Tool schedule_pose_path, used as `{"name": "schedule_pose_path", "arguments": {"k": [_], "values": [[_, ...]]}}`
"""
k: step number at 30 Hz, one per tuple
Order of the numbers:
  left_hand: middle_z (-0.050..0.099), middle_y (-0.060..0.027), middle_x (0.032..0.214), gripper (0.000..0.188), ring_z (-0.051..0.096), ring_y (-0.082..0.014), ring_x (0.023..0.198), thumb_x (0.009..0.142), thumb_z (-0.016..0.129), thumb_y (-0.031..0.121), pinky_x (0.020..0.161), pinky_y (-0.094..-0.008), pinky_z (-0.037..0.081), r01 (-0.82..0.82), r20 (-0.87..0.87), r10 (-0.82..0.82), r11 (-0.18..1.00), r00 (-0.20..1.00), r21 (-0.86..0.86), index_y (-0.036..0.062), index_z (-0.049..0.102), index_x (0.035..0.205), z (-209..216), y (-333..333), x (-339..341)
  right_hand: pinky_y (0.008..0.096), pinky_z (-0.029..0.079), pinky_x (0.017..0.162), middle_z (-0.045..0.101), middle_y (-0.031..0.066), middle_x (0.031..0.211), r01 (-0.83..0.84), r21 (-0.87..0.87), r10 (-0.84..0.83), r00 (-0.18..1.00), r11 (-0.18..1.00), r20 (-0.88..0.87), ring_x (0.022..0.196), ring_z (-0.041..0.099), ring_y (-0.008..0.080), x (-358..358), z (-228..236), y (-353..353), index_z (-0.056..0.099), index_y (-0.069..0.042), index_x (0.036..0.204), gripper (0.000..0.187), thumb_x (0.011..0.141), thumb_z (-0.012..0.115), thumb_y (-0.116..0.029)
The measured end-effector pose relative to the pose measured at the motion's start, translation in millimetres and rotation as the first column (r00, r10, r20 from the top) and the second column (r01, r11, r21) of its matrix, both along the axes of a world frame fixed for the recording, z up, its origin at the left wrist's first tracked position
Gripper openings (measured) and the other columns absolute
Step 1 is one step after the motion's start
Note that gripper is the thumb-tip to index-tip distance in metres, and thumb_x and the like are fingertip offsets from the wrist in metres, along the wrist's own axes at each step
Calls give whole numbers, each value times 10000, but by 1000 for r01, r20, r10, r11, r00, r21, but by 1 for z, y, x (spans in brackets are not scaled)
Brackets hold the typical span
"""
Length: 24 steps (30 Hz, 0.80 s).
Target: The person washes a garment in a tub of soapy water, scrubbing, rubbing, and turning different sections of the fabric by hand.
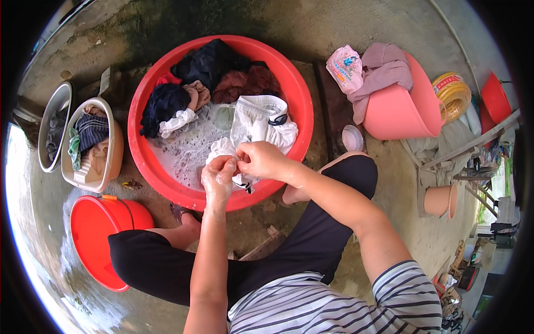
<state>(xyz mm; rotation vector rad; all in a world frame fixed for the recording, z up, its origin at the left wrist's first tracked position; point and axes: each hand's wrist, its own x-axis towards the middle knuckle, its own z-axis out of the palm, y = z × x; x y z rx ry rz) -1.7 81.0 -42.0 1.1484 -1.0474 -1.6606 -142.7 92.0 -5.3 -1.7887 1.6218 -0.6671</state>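
Grip: left hand [218,177] and right hand [260,158] close together, both pinching white garment [253,123]. Big red basin [305,119] out front; pink tub [395,114] to its right; red bucket [92,239] near left. Dark clothes [210,62] heaped at basin's far side, garment in its right half beside suds [178,158]. Small pale container [352,138] near tub.

Red basin [305,114] is showing smooth, glossy plastic. White garment [256,119] is looking like soft, wrinkled, matt cloth. Pink bucket [397,114] is presenting smooth plastic, low sheen. Wall [295,25] is showing rough, stained surface; yellow hose [457,100] is gleaming.
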Motion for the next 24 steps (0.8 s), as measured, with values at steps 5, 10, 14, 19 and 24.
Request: {"name": "schedule_pose_path", "arguments": {"k": [5, 10, 14, 19, 24], "values": [[571, -52, 661, 126, 534, -114, 576, 747, 542, 63, 554, -234, 453, 46, -5, -45, 998, 999, 53, -50, 578, 789, 3, 0, 1, 297, 433, 534, 572, 127, 608, -54, 65, 46, 991, 996, 126, 565, 571, 203, -10, -9, -6, 581, -7, 731, 129, 667, 566, -117], [550, -38, 626, 95, 519, -108, 547, 739, 524, 63, 504, -221, 437, 37, -34, -35, 997, 999, 67, -24, 556, 763, -1, 1, 2, 351, 448, 552, 564, 180, 615, -88, 385, -112, 877, 919, 468, 586, 568, 292, -18, -18, -10, 573, 1, 673, 155, 639, 559, -149], [528, -35, 613, 58, 479, -98, 478, 717, 489, 49, 459, -219, 424, -315, -71, 316, 949, 946, 30, 16, 535, 702, -12, -19, 24, 395, 425, 526, 567, 155, 594, 459, -129, -469, 881, 879, -56, 592, 574, 297, -54, -30, -23, 540, -12, 652, 157, 667, 537, -168], [514, -14, 648, 67, 490, -82, 558, 743, 469, 70, 530, -198, 418, -373, -195, 345, 919, 918, -127, 23, 511, 721, -20, -27, 29, 259, 399, 546, 515, 7, 634, 396, 36, -369, 816, 918, 445, 600, 495, 92, -54, -23, -24, 517, -11, 676, 82, 706, 480, -77], [488, -4, 665, 129, 482, -90, 621, 796, 422, 127, 575, -202, 401, -245, -403, 261, 965, 877, 93, 25, 498, 815, -12, -30, 36, 195, 345, 651, 484, -10, 713, 310, 224, -371, 584, 924, 722, 690, 432, 68, -46, 5, -25, 527, -21, 748, 118, 715, 465, -116]]}}
